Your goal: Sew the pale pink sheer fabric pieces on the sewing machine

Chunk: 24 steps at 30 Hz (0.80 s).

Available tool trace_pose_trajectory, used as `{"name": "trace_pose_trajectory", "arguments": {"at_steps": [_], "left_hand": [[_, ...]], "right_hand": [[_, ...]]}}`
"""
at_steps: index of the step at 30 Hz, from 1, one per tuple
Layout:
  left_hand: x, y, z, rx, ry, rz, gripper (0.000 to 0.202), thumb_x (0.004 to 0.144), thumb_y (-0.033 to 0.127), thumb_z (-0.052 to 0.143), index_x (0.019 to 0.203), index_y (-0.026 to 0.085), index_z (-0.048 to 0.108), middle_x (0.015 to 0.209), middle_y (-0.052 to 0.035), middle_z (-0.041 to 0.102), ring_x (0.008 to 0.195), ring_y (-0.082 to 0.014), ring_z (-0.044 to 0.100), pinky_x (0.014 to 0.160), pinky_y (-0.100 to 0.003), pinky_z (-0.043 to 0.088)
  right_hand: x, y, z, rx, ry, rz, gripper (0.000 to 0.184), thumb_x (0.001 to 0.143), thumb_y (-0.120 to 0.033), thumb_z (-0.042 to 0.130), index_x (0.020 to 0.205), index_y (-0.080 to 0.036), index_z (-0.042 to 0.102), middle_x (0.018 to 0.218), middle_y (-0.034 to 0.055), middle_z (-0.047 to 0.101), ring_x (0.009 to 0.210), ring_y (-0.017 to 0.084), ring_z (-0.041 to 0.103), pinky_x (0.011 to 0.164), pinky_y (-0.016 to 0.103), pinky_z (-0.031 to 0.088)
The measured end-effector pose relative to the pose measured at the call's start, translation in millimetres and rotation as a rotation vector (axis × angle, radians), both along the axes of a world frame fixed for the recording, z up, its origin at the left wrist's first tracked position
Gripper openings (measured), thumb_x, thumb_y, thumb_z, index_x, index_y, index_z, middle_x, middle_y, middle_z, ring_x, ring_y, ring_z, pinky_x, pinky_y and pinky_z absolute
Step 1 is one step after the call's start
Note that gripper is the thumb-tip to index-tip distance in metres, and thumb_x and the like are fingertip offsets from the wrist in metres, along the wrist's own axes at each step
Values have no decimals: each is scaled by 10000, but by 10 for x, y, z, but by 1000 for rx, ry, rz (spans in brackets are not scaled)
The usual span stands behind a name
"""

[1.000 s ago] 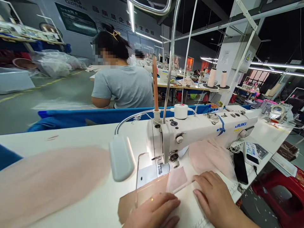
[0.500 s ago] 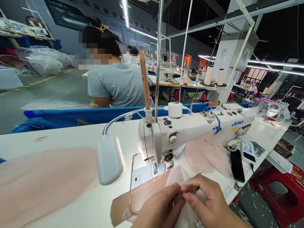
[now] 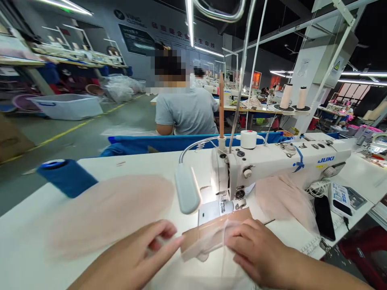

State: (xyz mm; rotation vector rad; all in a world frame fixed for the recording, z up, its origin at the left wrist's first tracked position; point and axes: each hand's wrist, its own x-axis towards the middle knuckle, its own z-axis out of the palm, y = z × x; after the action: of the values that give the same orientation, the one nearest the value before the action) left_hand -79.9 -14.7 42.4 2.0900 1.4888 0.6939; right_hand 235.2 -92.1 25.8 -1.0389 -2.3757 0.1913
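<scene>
My left hand (image 3: 148, 247) is beside the left end of a flat tan strip (image 3: 190, 237), thumb and curled fingers apart, with nothing seen between them. My right hand (image 3: 256, 247) pinches sheer pale fabric (image 3: 228, 229), which lies partly over the strip; its lower part is blurred. Just behind stands a white sewing machine (image 3: 272, 161), its needle area lit above the metal plate (image 3: 208, 211). A large oval of pale pink sheer fabric (image 3: 121, 205) is spread at the left. More pink fabric (image 3: 281, 197) lies bunched under the machine arm.
A blue thread cone (image 3: 69, 177) lies tipped at the table's left edge. A grey lamp (image 3: 187, 191) hangs left of the needle. On the right are a black phone (image 3: 325, 217) and a white box (image 3: 340, 197). A person (image 3: 187, 108) sits beyond the blue cloth (image 3: 169, 143).
My hands were together on the sheer fabric; the left has let go and moved left, while the right still pinches it. The view has swung left, bringing the blue cone into sight.
</scene>
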Motion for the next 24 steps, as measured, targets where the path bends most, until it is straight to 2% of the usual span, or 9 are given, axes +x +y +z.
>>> {"name": "trace_pose_trajectory", "arguments": {"at_steps": [2,3,5,8,11,15,19,21,24], "left_hand": [[155,1,163,85,46,-63,513,856,731,700,1012,248,777,960,-59,814,853,-289,757,732,-326,586],[277,-11,221,109,52,-111,512,856,721,712,1032,244,774,1009,-79,812,906,-307,762,777,-346,595],[537,-35,271,117,88,-198,413,880,657,692,908,246,726,973,-84,782,899,-315,739,781,-371,574],[791,-15,225,41,85,-290,261,911,457,595,747,255,598,813,-43,701,800,-276,682,717,-341,498],[831,51,152,-120,1,-301,295,946,434,519,712,255,513,723,2,622,704,-223,610,649,-300,433],[782,67,101,-252,-183,-294,353,980,529,521,758,255,531,689,34,559,646,-195,540,580,-274,398],[771,15,81,-273,-245,-273,344,958,533,555,778,241,587,696,40,547,634,-178,491,567,-269,381],[777,1,68,-270,-233,-257,359,941,546,571,757,237,574,691,42,529,645,-176,479,581,-273,372],[798,1,32,-321,-231,-245,428,923,615,577,728,236,535,680,42,502,649,-180,489,594,-282,367]], "right_hand": [[-83,15,-2,14,-1,32,279,973,-118,643,1223,-237,604,1194,77,735,1030,256,640,919,372,564],[-116,18,-8,23,3,45,266,973,-122,644,1209,-237,608,1182,77,738,1014,253,641,902,363,563],[-141,8,-15,50,3,72,245,976,-134,650,1196,-236,614,1157,77,748,976,249,648,861,350,561],[-52,-29,53,32,-19,130,220,990,-137,665,1179,-241,622,1136,67,762,964,235,671,856,337,558],[93,-12,218,-63,-27,113,255,1007,-139,694,1225,-250,623,1130,50,759,1010,231,682,923,352,554],[91,189,352,-120,19,-106,428,1003,-302,805,1385,-244,621,1288,104,735,1139,289,670,981,409,557],[-124,421,250,-279,145,-213,72,1003,-221,753,1030,-241,689,958,5,750,885,218,676,826,317,523],[-207,463,170,-325,239,-218,104,991,-166,708,938,-239,657,868,-23,715,800,186,651,760,286,483],[-238,439,98,-313,324,-191,95,977,-173,692,934,-241,642,860,-22,691,797,182,638,749,281,466]]}}
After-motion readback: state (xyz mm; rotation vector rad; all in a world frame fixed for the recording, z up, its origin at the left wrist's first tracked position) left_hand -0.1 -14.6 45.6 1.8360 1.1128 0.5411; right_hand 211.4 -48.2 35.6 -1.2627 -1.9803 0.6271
